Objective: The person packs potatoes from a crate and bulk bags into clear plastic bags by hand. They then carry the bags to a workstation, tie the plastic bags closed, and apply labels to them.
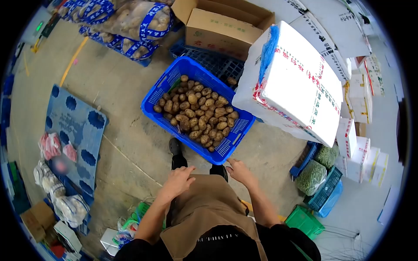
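Observation:
A blue plastic crate (pixel 152 98) full of brown potatoes (pixel 202 113) stands on the floor in front of me. My left hand (pixel 177 180) is over the front of my brown apron (pixel 209 191), a short way from the crate, with its fingers loosely stretched and nothing in them. Just beside the crate's near corner is my right hand (pixel 239 171), fingers apart and holding nothing. Whether its fingertips touch the crate's rim I cannot tell. My feet are close to the crate's near side.
A white foam box (pixel 305 74) stands right of the crate, with a cardboard box (pixel 217 30) behind. Bagged produce (pixel 135 21) is stacked at the back left. A blue pallet (pixel 74 126) lies left. Bags of green produce (pixel 312 176) and a green bin (pixel 305 222) are at right.

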Motion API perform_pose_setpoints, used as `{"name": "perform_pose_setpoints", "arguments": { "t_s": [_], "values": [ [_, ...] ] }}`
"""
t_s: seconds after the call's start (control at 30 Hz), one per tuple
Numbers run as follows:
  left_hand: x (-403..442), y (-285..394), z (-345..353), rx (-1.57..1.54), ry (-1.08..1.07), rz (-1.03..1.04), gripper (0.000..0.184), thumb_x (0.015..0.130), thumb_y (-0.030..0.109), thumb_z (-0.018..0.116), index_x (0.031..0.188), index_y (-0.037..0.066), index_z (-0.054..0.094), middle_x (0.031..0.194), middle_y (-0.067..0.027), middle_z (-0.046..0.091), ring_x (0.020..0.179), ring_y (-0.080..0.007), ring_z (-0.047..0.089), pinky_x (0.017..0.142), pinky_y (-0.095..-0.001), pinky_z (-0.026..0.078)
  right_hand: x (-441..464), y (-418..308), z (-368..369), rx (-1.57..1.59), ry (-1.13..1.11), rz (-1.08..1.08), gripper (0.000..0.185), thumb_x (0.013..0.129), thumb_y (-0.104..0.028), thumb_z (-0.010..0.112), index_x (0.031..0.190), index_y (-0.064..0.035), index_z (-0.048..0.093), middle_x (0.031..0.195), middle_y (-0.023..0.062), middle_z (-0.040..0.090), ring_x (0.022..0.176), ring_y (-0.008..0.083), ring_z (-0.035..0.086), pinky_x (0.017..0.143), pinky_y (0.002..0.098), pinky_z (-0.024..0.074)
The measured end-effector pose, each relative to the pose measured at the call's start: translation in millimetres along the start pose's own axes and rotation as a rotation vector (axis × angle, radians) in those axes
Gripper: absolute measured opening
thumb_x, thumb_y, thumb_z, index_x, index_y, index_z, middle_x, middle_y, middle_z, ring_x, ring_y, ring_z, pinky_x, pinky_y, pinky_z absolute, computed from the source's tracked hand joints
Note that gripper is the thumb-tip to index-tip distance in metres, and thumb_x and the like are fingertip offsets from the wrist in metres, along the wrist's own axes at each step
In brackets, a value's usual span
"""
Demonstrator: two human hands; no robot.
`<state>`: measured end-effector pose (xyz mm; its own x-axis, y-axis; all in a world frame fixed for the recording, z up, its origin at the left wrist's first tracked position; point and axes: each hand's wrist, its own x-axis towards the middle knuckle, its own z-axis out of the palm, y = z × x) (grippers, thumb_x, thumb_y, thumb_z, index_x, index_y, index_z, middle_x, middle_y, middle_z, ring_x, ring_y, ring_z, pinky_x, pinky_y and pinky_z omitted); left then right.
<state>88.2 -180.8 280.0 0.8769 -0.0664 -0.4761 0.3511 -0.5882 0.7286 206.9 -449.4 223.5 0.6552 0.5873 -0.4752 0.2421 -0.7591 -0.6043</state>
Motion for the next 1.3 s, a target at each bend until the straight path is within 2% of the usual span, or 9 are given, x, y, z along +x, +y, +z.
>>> {"name": "perform_pose_setpoints", "arguments": {
  "t_s": [0.2,0.47,0.7,1.03,1.07,1.1,1.2,1.23,1.3],
  "values": [
    [28.7,-20.5,-47.8,0.058,-0.058,0.014,0.035,0.085,0.021,0.064,0.116,0.007,0.056,0.098,-0.0193,0.063,0.095,-0.0389,0.060,0.081,-0.0471,0.048,-5.9,-6.7,41.9,0.126,0.042,0.131,0.036,0.081,-0.013,0.067,0.113,0.0005,0.061,0.096,0.0235,0.066,0.084,0.0374,0.065,0.075,0.0423,0.0519],
    [87.8,-50.0,2.8,0.166,-0.278,0.012,0.038,0.086,0.022,0.064,0.120,0.007,0.055,0.104,-0.0186,0.064,0.097,-0.0379,0.061,0.083,-0.0480,0.048,4.0,68.3,102.1,0.296,-0.035,0.434,0.035,0.079,-0.014,0.068,0.109,0.0025,0.063,0.097,0.0260,0.066,0.090,0.0396,0.064,0.079,0.0439,0.0516],
    [149.1,-73.5,43.4,0.108,-0.421,-0.134,0.041,0.086,0.024,0.063,0.123,0.008,0.055,0.115,-0.0212,0.062,0.104,-0.0397,0.059,0.088,-0.0467,0.049,64.7,129.2,148.4,0.299,0.114,0.408,0.034,0.080,-0.013,0.068,0.111,0.0021,0.062,0.086,0.0216,0.066,0.079,0.0336,0.066,0.072,0.0408,0.0520],
    [245.6,-170.7,70.7,-0.002,-0.458,-0.089,0.033,0.088,0.020,0.062,0.117,0.005,0.056,0.108,-0.0202,0.065,0.099,-0.0400,0.061,0.085,-0.0477,0.049,230.5,173.6,189.9,0.549,0.266,0.484,0.029,0.081,-0.013,0.066,0.106,0.0017,0.061,0.086,0.0229,0.065,0.081,0.0380,0.064,0.073,0.0421,0.0512],
    [259.9,-182.8,69.8,0.010,-0.533,-0.120,0.033,0.089,0.019,0.062,0.117,0.004,0.055,0.108,-0.0199,0.065,0.098,-0.0361,0.063,0.083,-0.0432,0.050,256.5,193.3,200.6,0.504,0.329,0.484,0.029,0.082,-0.013,0.065,0.107,0.0011,0.061,0.087,0.0223,0.065,0.085,0.0364,0.065,0.075,0.0413,0.0513],
    [271.6,-199.0,73.7,-0.006,-0.533,-0.112,0.033,0.089,0.019,0.062,0.117,0.004,0.055,0.107,-0.0196,0.065,0.097,-0.0363,0.063,0.083,-0.0431,0.050,284.1,203.6,193.7,0.542,0.238,0.567,0.041,0.089,-0.019,0.063,0.123,0.0032,0.056,0.106,0.0210,0.067,0.099,0.0313,0.065,0.083,0.0385,0.0514],
    [298.3,-245.3,80.8,-0.067,-0.577,-0.116,0.031,0.090,0.018,0.062,0.116,0.004,0.056,0.100,-0.0178,0.067,0.093,-0.0350,0.065,0.082,-0.0409,0.051,365.4,258.4,230.1,0.519,0.319,0.640,0.052,0.091,-0.017,0.062,0.135,0.0039,0.044,0.116,0.0223,0.059,0.091,0.0339,0.063,0.080,0.0437,0.0507],
    [307.0,-259.1,77.3,-0.139,-0.612,-0.138,0.031,0.090,0.019,0.062,0.116,0.004,0.057,0.099,-0.0178,0.067,0.094,-0.0356,0.065,0.082,-0.0413,0.051,393.1,246.1,208.1,0.626,0.203,0.780,0.057,0.094,-0.022,0.060,0.141,0.0005,0.038,0.124,0.0224,0.057,0.115,0.0345,0.056,0.091,0.0434,0.0496],
    [310.1,-283.1,70.7,-0.282,-0.687,-0.192,0.031,0.089,0.021,0.062,0.116,0.006,0.057,0.098,-0.0179,0.067,0.094,-0.0366,0.064,0.082,-0.0421,0.051,438.0,277.7,230.4,0.531,0.146,0.824,0.063,0.093,-0.023,0.060,0.144,0.0014,0.032,0.129,0.0247,0.052,0.117,0.0346,0.054,0.095,0.0441,0.0476]
  ]
}}
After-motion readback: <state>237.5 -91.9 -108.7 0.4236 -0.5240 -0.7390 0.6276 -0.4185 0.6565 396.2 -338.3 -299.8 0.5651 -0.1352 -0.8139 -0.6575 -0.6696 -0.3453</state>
